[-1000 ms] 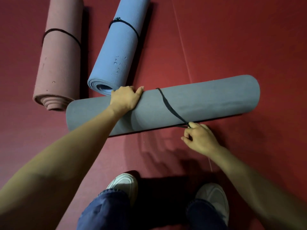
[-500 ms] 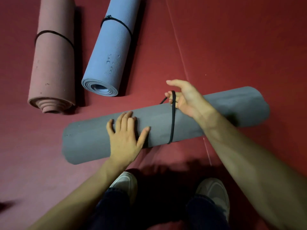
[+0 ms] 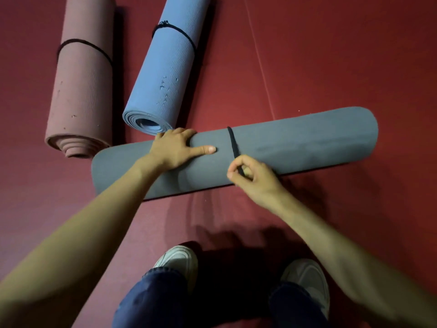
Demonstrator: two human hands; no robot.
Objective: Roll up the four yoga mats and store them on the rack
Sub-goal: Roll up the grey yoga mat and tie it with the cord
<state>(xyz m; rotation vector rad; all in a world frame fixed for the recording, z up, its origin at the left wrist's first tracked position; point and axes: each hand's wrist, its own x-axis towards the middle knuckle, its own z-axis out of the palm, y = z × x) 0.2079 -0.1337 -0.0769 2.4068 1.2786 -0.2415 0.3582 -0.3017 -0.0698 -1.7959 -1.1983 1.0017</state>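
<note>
1. The pink mat and blue mat lie rolled and tied at the far left of the red floor. Their long axes run away from the person, and their near ends lie just beside the grey mat.
2. The grey mat lies rolled across the floor in front of the feet. Its long axis runs left to right, with the right end slightly farther away.
3. The left hand holds the roll left of its middle. Its fingers curl over the far side and the thumb lies flat, pointing right toward the strap.
4. The black strap crosses the roll at right angles, just right of that thumb, and comes down the near side.
5. The right hand is the nearer hand to the strap. Its fingertips are pinched together on the strap's near end, low against the roll.
6. Judgement: tightening or tying will call for a pull toward the person, across the roll's axis, while the left hand stops it turning. No rack is in view.
</note>
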